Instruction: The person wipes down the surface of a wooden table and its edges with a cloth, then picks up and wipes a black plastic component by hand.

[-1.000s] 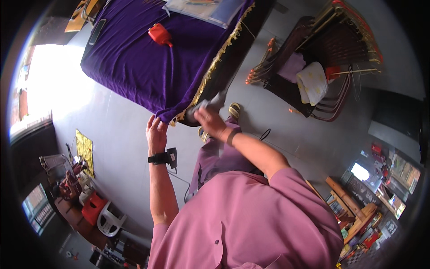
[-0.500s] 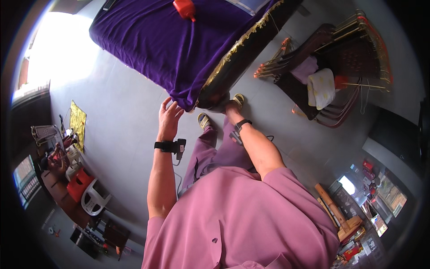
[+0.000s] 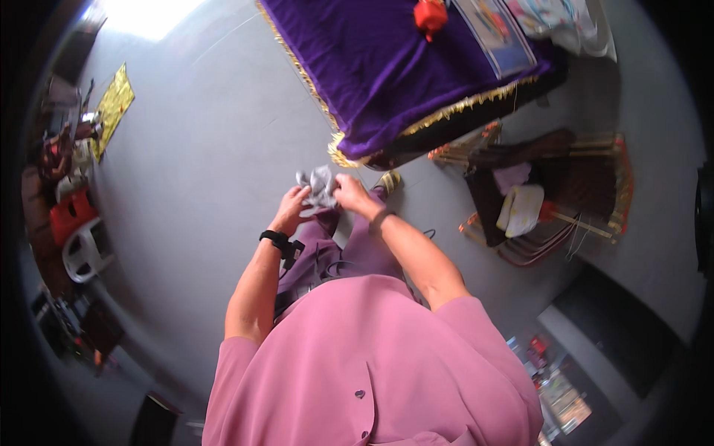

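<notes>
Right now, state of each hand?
Left hand: at the edge of the grey cloth; whether it grips cannot be told.
Right hand: closed, holding the grey cloth.

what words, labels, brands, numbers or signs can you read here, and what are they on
None can be read.
Plastic bag: coloured markings, too blurred.
Flat packet on the purple cloth: too blurred.
Items at lower right: too small.
Grey cloth: no lettering visible.

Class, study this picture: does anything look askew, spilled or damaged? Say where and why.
The purple cloth looks rumpled, not smooth: creases run toward its near corner. No spill or damage stands out.
</notes>
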